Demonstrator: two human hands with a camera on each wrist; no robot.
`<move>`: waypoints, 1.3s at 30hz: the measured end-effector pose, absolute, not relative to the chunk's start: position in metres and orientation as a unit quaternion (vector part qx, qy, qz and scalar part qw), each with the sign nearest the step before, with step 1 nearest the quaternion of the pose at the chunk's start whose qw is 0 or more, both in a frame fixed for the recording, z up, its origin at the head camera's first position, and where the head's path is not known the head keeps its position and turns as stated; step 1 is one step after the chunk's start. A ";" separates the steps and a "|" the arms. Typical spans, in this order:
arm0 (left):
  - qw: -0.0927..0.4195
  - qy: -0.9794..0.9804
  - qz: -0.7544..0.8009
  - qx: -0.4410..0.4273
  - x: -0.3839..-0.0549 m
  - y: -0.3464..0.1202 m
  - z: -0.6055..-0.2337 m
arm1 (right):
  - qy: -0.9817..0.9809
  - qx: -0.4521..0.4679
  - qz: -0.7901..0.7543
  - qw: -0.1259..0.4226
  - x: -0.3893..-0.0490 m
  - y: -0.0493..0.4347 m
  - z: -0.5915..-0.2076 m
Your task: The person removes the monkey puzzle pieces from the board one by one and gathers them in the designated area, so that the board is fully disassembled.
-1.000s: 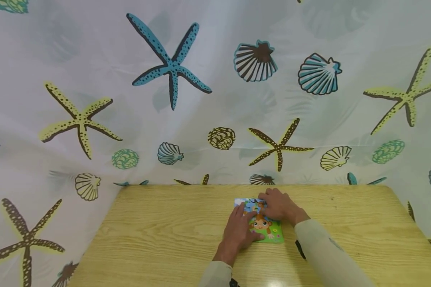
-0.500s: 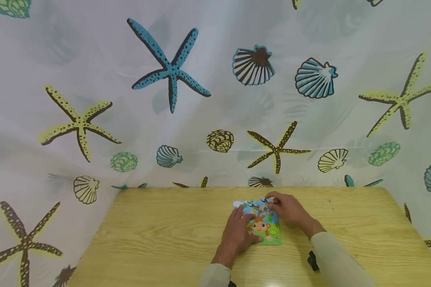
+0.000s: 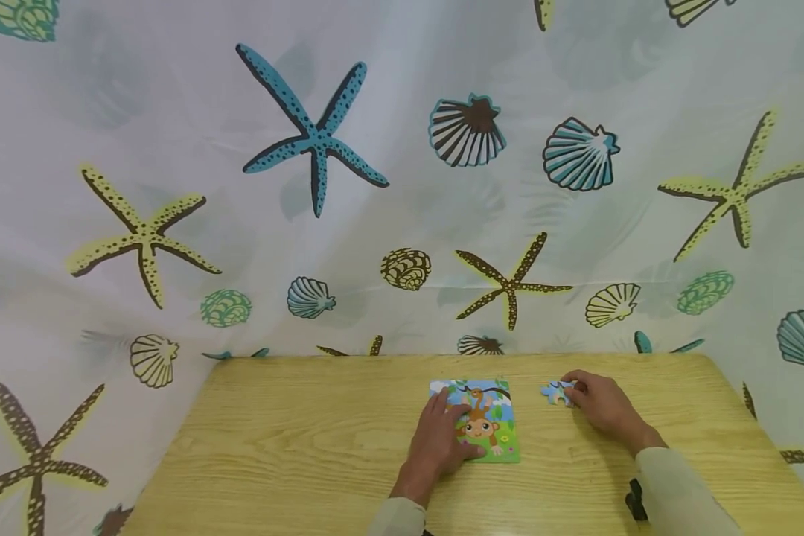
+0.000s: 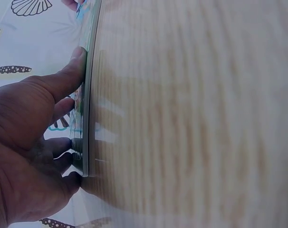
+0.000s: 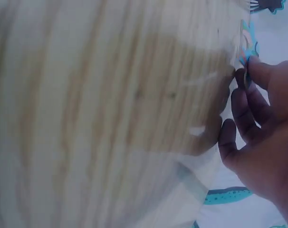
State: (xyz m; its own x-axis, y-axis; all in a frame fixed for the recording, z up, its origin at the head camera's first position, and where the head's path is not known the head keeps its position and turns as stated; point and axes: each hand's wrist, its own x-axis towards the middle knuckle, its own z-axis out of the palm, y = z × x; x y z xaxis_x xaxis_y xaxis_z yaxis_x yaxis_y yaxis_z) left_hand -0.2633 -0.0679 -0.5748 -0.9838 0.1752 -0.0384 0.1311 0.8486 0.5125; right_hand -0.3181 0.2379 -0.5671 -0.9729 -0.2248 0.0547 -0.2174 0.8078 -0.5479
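A flat jigsaw puzzle (image 3: pixel 504 424) with a cartoon monkey, blue sky and green grass lies on the table. Spread over its left side, my left hand (image 3: pixel 435 435) rests with fingers and thumb extended. The left wrist view shows the puzzle's thin edge (image 4: pixel 87 118) side-on, with the thumb and fingertips of the left hand (image 4: pixel 34 109) against its face. To the right of the puzzle, my right hand (image 3: pixel 606 403) pinches a mostly blue jigsaw piece (image 3: pixel 553 392) between thumb and index finger. That piece (image 5: pixel 249 53) is partly hidden by the fingers in the right wrist view.
The light wood-grain table (image 3: pixel 295 439) extends to both sides of the puzzle. A white curtain (image 3: pixel 388 216) printed with starfish and shells hangs along its back edge and sides. A black strap part (image 3: pixel 636 499) shows beneath the right sleeve (image 3: pixel 680 491).
My right hand has lifted the jigsaw piece from the puzzle's upper right and carried it rightward, away from the puzzle. The left hand has stayed on the puzzle. The head view has shifted slightly.
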 end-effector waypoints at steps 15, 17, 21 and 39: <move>0.042 0.958 0.269 0.091 -0.263 -0.071 -0.575 | 0.966 -0.114 -0.225 -0.047 -0.319 0.228 -0.569; 0.040 0.958 0.272 0.087 -0.263 -0.071 -0.575 | 0.963 -0.123 -0.236 -0.048 -0.321 0.214 -0.567; 0.042 0.956 0.280 0.083 -0.265 -0.070 -0.576 | 0.961 -0.152 -0.231 -0.034 -0.324 0.182 -0.567; 0.048 0.957 0.273 0.090 -0.267 -0.068 -0.576 | 0.963 -0.161 -0.215 0.020 -0.327 0.117 -0.570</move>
State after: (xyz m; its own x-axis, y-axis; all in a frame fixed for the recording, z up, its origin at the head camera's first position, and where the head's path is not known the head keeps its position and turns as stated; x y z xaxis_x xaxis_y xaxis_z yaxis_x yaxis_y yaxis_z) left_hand -0.2674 -0.0684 -0.5763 -0.9793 0.1978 -0.0423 0.1458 0.8351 0.5304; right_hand -0.3271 0.1170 -0.5699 -0.9472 -0.3193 0.0309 -0.3022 0.8559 -0.4197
